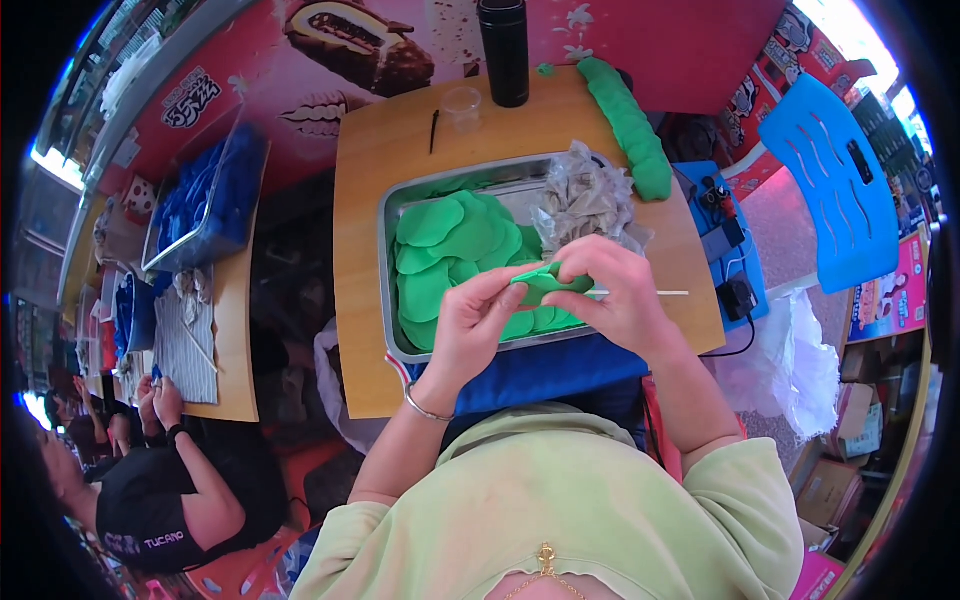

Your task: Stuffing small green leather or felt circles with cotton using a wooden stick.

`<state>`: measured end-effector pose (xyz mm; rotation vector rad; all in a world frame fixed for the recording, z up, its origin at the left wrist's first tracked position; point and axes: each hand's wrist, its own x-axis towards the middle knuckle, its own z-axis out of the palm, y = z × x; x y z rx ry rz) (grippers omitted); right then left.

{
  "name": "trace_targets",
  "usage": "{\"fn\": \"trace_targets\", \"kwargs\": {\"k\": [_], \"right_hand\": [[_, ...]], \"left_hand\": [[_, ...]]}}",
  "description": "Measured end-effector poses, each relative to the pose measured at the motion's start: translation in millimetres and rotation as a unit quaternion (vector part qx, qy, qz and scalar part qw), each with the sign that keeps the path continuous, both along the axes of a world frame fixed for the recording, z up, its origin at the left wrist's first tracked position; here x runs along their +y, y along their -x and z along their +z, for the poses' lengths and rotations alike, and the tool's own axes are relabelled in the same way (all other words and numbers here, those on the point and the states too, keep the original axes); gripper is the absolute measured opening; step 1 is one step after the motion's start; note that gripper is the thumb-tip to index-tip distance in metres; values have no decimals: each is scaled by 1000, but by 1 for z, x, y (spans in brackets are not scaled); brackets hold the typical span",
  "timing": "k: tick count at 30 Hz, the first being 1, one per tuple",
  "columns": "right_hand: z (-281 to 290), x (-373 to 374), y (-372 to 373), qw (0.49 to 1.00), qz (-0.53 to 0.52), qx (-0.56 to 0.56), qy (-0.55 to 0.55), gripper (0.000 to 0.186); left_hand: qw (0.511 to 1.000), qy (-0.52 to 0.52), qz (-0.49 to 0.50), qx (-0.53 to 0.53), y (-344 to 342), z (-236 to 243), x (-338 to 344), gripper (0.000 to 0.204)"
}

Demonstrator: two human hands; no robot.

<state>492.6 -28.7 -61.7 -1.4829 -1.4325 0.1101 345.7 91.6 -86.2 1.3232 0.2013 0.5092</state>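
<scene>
Over the near side of a metal tray, my left hand and my right hand meet at a small green sheet piece. The thumb and fingers of my left hand pinch its left end. My right hand's fingers close on its other side. A thin white stick runs from the piece past my right hand; its inner end is hidden. Overlapping round green pieces fill much of the tray beneath. A clear plastic bag with crumpled beige material lies at the tray's far right.
Behind the tray stand a black tumbler and a clear cup, beside a thin black stick. A long green roll lies at the right. A blue chair stands farther right. Another person works at a left table.
</scene>
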Motion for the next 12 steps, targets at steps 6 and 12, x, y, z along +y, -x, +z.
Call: {"fn": "trace_targets", "kwargs": {"k": [6, 12], "right_hand": [[3, -33, -30, 992, -63, 88, 60, 22], [5, -61, -138, 970, -190, 116, 94, 12]], "left_hand": [[982, -130, 137, 9, -16, -4, -14, 26], [934, -307, -117, -139, -61, 52, -87, 30]]}}
